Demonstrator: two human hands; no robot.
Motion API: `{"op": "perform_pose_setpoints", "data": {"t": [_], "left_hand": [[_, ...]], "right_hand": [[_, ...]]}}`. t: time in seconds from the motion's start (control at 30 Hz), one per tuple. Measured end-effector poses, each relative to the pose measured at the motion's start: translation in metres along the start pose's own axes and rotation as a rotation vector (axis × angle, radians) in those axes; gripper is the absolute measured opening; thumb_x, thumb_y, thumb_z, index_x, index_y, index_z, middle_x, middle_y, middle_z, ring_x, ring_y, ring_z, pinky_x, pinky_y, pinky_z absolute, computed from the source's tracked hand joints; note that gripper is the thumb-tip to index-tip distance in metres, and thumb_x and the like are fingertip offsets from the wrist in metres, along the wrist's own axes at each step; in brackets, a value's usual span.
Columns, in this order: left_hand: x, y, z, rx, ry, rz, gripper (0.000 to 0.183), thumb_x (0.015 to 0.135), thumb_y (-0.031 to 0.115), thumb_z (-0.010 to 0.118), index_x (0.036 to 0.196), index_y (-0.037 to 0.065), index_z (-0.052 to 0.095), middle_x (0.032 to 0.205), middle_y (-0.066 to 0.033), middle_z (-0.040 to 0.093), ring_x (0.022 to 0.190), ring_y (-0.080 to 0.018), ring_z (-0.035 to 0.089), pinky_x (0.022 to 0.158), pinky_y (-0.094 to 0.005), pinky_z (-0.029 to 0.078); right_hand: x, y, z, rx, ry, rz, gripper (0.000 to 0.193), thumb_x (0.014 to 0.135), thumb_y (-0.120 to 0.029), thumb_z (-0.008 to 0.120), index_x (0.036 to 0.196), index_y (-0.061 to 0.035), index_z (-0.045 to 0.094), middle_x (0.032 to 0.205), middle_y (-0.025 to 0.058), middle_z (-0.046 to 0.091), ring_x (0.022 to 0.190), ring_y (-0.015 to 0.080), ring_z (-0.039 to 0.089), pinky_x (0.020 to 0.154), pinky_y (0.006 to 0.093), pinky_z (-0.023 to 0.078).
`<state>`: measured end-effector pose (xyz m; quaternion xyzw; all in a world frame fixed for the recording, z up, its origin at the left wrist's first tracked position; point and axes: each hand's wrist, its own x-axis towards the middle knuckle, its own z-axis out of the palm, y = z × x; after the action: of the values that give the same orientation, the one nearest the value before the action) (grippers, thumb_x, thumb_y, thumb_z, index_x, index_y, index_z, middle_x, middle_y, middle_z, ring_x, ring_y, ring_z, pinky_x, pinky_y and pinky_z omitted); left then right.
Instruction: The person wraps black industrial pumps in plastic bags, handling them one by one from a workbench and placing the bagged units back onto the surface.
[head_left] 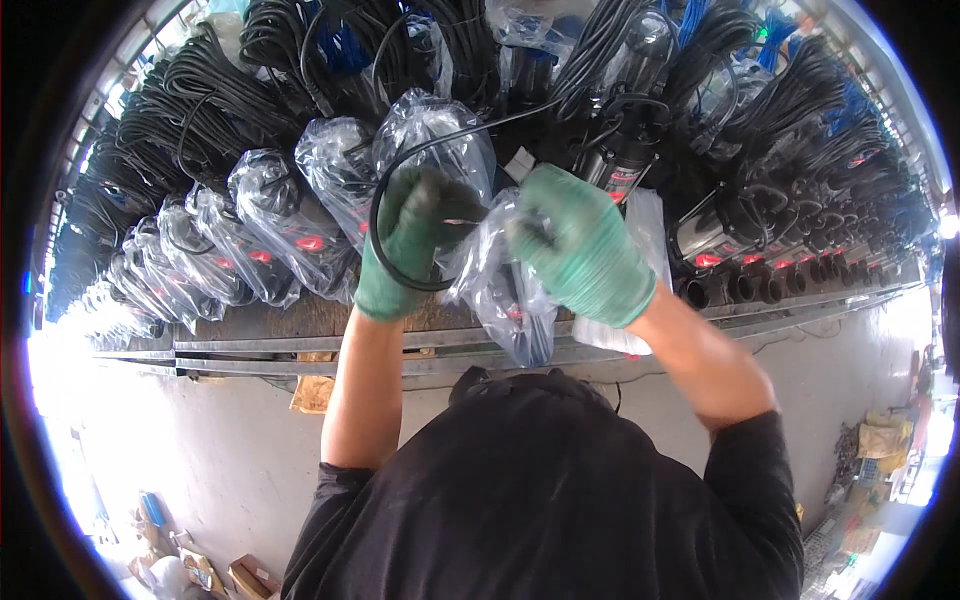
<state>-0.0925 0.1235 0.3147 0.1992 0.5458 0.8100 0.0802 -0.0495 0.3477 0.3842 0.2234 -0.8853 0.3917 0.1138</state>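
Green-gloved left hand and right hand — both closed on a clear bag held between them above the bench. Black cable loops past the left hand. Bagged pumps lie in rows to the left — unbagged ones to the right.

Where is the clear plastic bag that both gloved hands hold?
In the head view, the clear plastic bag hangs at centre, between the left hand and right hand.

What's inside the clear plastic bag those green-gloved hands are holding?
Through the clear plastic bag a dark cylindrical object with a red spot shows. The gloves and crinkled plastic cover the rest, so its kind is unclear.
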Motion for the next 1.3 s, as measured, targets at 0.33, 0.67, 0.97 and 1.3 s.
{"op": "perform_pose_setpoints", "data": {"t": [0.33, 0.67, 0.97, 1.3], "left_hand": [[-0.011, -0.041, 0.031, 0.916, -0.199, 0.534, 0.067, 0.071, 0.039, 0.087, 0.128, 0.010, 0.069, 0.163, -0.0280, 0.032, 0.153, -0.0528, 0.020, 0.123, -0.0609, 0.021], [0.005, -0.028, 0.044, 0.938, -0.295, 0.399, 0.040, 0.084, 0.024, 0.072, 0.115, -0.001, 0.073, 0.149, -0.0224, 0.049, 0.141, -0.0383, 0.043, 0.119, -0.0481, 0.032], [0.009, -0.023, 0.062, 0.750, -0.015, 0.349, 0.054, 0.071, 0.003, 0.069, 0.125, 0.002, 0.066, 0.133, -0.0195, 0.058, 0.119, -0.0382, 0.059, 0.105, -0.0450, 0.046], [0.027, -0.033, 0.064, 1.179, -0.051, 0.402, 0.030, 0.074, -0.005, 0.069, 0.103, 0.000, 0.072, 0.113, -0.0144, 0.064, 0.104, -0.0308, 0.063, 0.089, -0.0385, 0.052]], "right_hand": [[-0.068, 0.017, 0.043, 1.644, 0.250, 0.779, 0.019, 0.094, 0.000, 0.059, 0.111, -0.0077, 0.063, 0.095, 0.0062, 0.065, 0.081, 0.0210, 0.069, 0.067, 0.0389, 0.066], [-0.057, 0.044, 0.014, -0.160, 0.123, -0.224, 0.036, 0.079, -0.014, 0.082, 0.111, -0.0084, 0.065, 0.098, 0.0106, 0.067, 0.090, 0.0336, 0.068, 0.076, 0.0430, 0.057], [-0.048, 0.070, 0.053, -0.016, 0.438, 0.266, 0.030, 0.076, -0.005, 0.084, 0.096, -0.0042, 0.060, 0.079, 0.0095, 0.061, 0.067, 0.0249, 0.060, 0.062, 0.0365, 0.050], [-0.072, 0.098, 0.050, 0.314, 0.404, 0.154, 0.047, 0.080, -0.008, 0.077, 0.123, -0.0033, 0.058, 0.115, 0.0219, 0.058, 0.100, 0.0421, 0.062, 0.084, 0.0481, 0.052]]}}
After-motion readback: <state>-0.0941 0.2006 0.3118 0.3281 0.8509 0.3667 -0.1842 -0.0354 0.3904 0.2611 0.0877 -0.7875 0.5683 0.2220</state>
